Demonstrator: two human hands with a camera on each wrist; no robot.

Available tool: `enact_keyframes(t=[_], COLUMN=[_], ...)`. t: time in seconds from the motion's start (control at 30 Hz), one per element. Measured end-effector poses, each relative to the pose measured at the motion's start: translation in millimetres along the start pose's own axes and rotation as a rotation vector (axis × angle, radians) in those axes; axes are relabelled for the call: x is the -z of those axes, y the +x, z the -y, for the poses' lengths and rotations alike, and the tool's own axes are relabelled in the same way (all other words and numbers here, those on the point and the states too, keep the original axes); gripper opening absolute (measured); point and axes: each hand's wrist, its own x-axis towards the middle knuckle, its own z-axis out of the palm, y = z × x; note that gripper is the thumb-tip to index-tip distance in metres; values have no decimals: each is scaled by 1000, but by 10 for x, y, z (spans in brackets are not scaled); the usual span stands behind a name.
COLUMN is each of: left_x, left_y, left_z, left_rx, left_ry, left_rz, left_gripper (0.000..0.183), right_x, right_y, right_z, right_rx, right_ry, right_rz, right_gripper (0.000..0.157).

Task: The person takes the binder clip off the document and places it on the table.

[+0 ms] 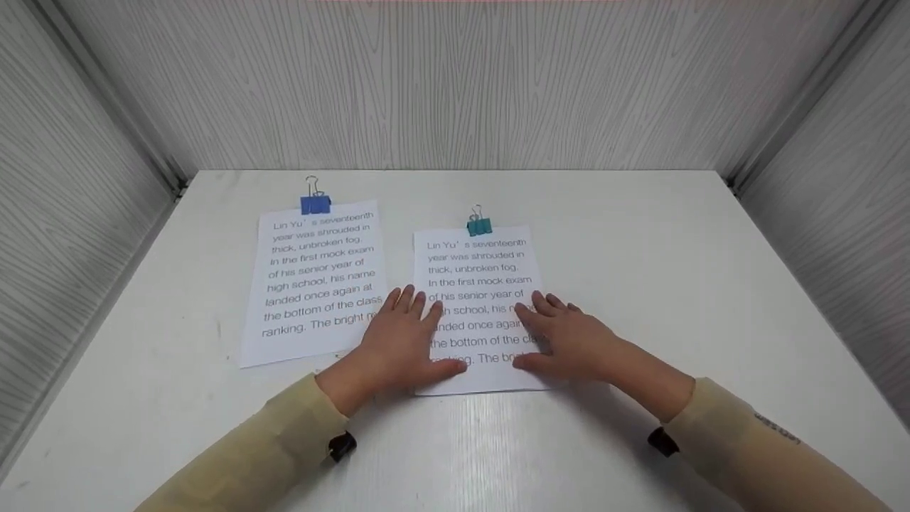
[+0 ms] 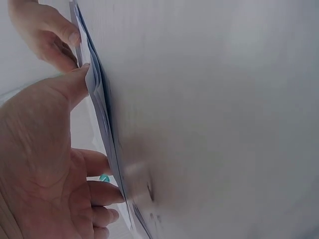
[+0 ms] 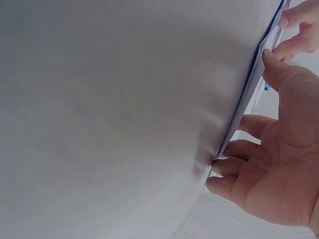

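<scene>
A stack of printed paper [image 1: 476,284] lies on the table with a green binder clip [image 1: 480,226] on its top edge. My left hand [image 1: 402,345] rests on the stack's left side, its thumb on the sheet near the bottom. On the right side my right hand [image 1: 572,338] touches the same stack, fingers spread over the edge and thumb near the lower text. Both wrist views show the fingers and thumbs touching the paper's edge [image 2: 102,104], with the layers slightly apart in the left wrist view. Neither hand curls round anything.
To the left lies a second printed stack [image 1: 313,277], with a blue binder clip [image 1: 316,205] at its top; my left fingers reach close to its right edge. The white table [image 1: 640,235] is enclosed by wood-grain panels [image 1: 455,85] at the back and both sides.
</scene>
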Motion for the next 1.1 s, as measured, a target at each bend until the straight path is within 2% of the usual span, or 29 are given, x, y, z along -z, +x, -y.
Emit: enact_keyframes(t=[0.5, 0.87, 1.1], left_x=[-41, -56, -93], left_y=[-193, -308, -369], left_z=[-192, -286, -305], left_rx=[-34, -45, -61], left_ry=[-5, -28, -54], left_rz=[-14, 3, -18], left_gripper=[104, 105, 104], right_x=[-70, -134, -175], right_y=[-292, -455, -527], right_z=[44, 87, 105], right_rx=[27, 21, 15], right_ry=[-46, -49, -50], right_rz=[-15, -25, -27], right_gripper=[87, 88, 88])
